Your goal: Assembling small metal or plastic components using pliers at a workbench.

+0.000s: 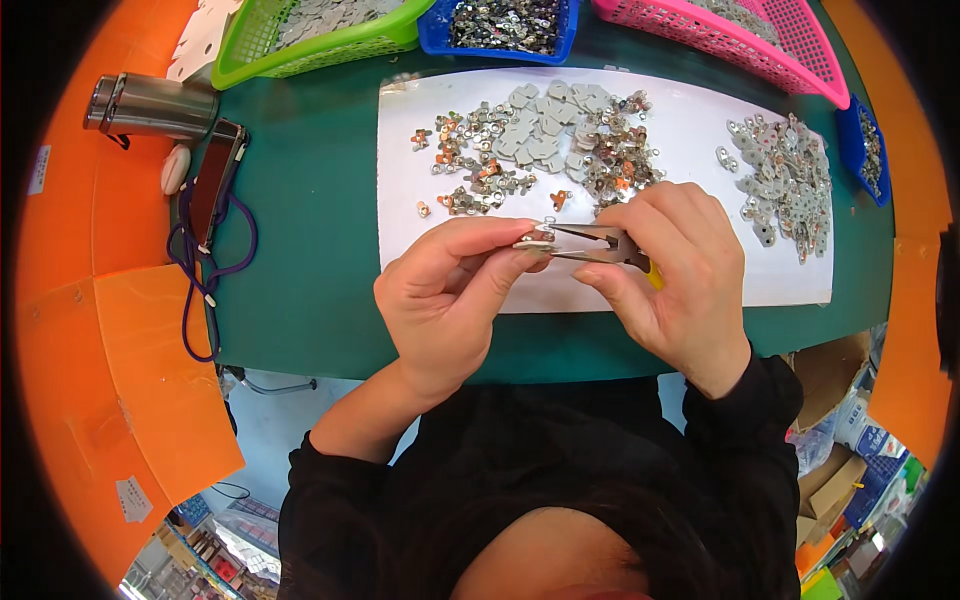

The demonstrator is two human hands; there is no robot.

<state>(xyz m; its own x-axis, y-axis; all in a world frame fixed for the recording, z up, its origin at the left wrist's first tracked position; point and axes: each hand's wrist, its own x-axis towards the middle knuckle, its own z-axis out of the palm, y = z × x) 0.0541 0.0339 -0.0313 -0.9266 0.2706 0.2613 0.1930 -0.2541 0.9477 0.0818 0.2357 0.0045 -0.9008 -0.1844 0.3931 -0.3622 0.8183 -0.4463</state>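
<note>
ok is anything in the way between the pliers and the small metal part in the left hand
Nothing visible is. The pliers, held in the right hand, have their open tips right by the small metal part pinched in the left hand; whether they touch it is unclear.

Round-necked black top, matte fabric. Left sleeve black, loose, ending partway up forearm; right sleeve black, creased, reaching near wrist. Left hand, right hand bare.
</note>
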